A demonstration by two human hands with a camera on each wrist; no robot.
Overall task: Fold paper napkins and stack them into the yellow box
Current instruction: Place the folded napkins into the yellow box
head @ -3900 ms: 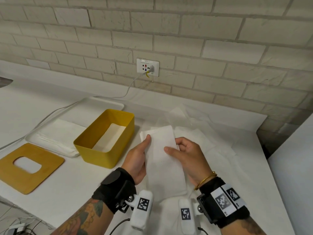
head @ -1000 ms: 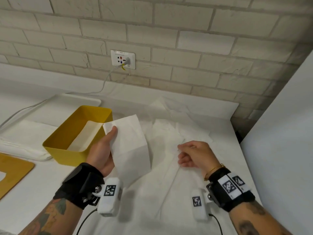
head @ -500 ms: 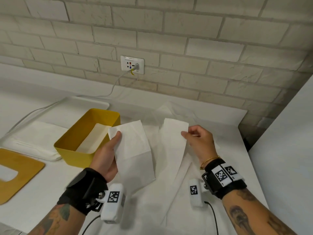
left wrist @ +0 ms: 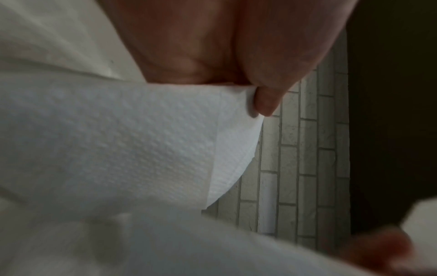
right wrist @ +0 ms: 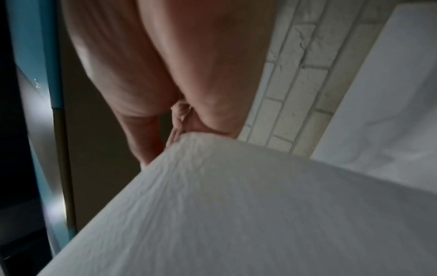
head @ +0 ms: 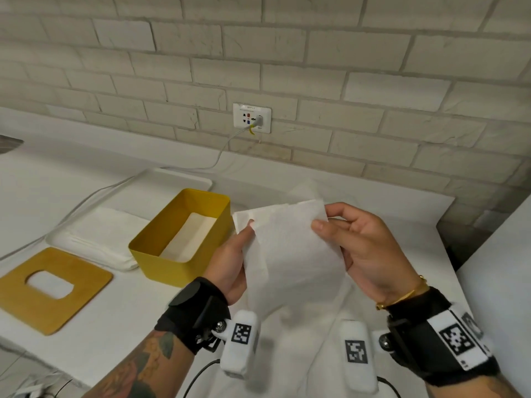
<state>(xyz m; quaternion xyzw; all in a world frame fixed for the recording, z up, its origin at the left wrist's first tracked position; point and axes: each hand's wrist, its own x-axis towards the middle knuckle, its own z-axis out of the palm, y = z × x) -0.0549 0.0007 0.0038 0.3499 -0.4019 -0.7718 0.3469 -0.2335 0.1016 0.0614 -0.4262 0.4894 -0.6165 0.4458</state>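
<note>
Both hands hold white paper napkins (head: 290, 254) up in front of me, right of the yellow box (head: 149, 251). My left hand (head: 241, 245) grips the left edge with its thumb on top; its fingers are hidden behind the paper. My right hand (head: 327, 218) pinches the top right corner between thumb and forefinger. The left wrist view shows the thumb (left wrist: 267, 100) pressed on the embossed napkin (left wrist: 130, 140). In the right wrist view the fingers (right wrist: 184, 119) pinch a napkin (right wrist: 236, 205) corner. A folded napkin (head: 189, 237) lies flat inside the box.
A white tray (head: 184, 179) holding a stack of napkins (head: 94, 234) sits behind and left of the box. A wooden lid (head: 86, 285) with an oval cutout lies at the front left. Loose napkins (head: 321, 334) cover the table under my hands. A cable (head: 218, 159) runs from the wall socket (head: 252, 117).
The right hand picked a napkin off the table, lifted it and brought it left onto the folded napkin in my left hand. The hands, apart before, now meet on the paper.
</note>
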